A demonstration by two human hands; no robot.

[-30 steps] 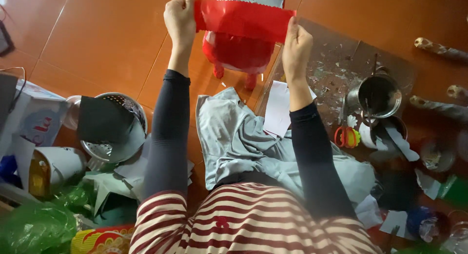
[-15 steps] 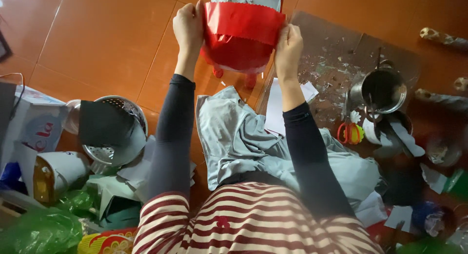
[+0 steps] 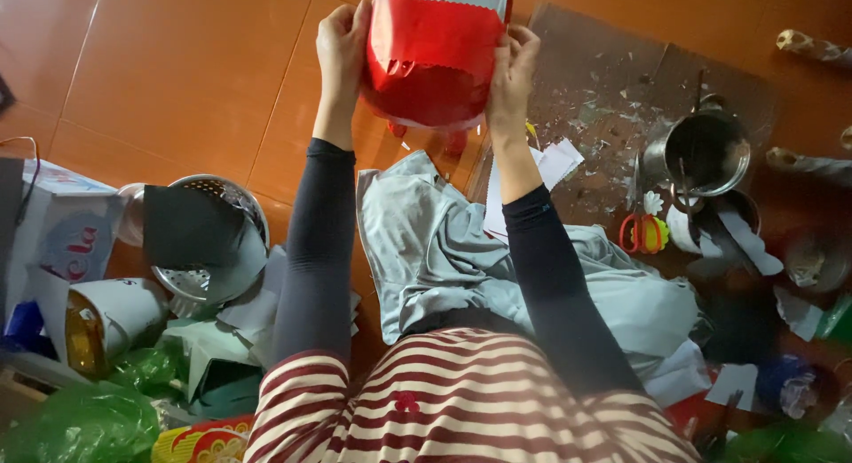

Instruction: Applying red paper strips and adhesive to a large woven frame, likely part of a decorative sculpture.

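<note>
Above the grey cloth (image 3: 461, 250), left hand (image 3: 342, 46) and right hand (image 3: 513, 68) grip the red paper lantern (image 3: 430, 63) by its sides; its red band looks wrapped around, bottom edge unfinished, scissors (image 3: 643, 232) lying right of the cloth.

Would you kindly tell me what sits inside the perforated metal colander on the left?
A dark, flat sheet lies across the colander, covering most of its bowl. Only a perforated strip shows; anything beneath the sheet is hidden.
</note>
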